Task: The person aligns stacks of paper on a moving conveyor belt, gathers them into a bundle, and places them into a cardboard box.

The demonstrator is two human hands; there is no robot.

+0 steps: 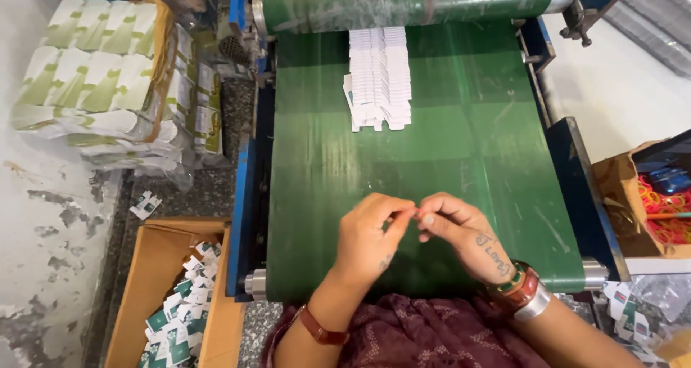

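Nearest the camera, the left hand (371, 231) and the right hand (461, 232) meet over the near end of the green conveyor belt (425, 159). Their fingertips are pinched together on a small rubber band (415, 209), reddish and only just visible between them. It is too small to tell whether it is stretched or slack. Judging from its look, the band is light, soft and springy; it would likely slip or snap off smooth fingertips, so the best hold seems to be hooked over the finger ends rather than squeezed flat.

To the left, on the floor beside the belt frame, an open cardboard box (140, 281) holds a jumble of small green and white cartons. To the right, just beside the frame, another cardboard box (619, 195) holds a heap of loose coloured bands (666, 220).

Farther up the belt, well apart from the hands, lies an overlapping row of flat white cartons (380, 76), reaching under the roller (403, 1) at the far end. At far left, wrapped bundles of green and white flat packs (101, 65) are stacked.
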